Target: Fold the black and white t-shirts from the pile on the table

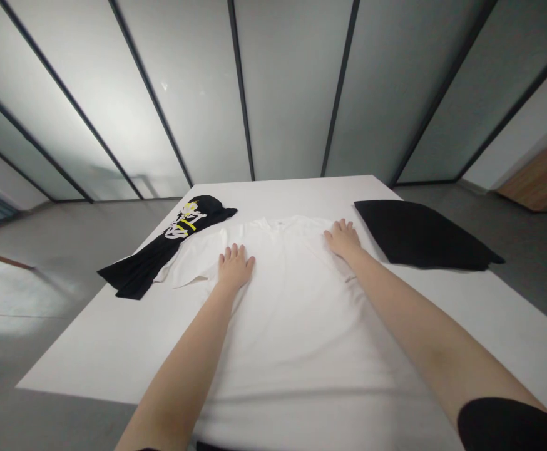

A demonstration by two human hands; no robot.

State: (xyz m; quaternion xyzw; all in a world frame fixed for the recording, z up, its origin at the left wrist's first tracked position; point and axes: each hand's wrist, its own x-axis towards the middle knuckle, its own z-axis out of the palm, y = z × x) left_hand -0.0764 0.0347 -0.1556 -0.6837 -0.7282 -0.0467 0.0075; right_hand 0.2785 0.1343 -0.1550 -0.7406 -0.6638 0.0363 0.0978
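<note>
A white T-shirt (292, 313) lies spread on the white table, its collar at the far side and its hem toward me. My left hand (235, 267) rests flat on the shirt's left part near the sleeve, fingers stretched out. Over by the right shoulder and sleeve, my right hand (343, 238) also presses flat with its fingers apart. Neither hand grips any cloth. Some creases run across the lower body of the shirt. The right sleeve is partly hidden behind my right hand and forearm.
Left of the shirt lies a black garment (161, 254) with a white and yellow print, overhanging the table edge. A folded black cloth (424, 235) lies on the right. Frosted glass panels (287, 94) stand behind the white table (99, 351). A wooden piece (543, 178) is at far right.
</note>
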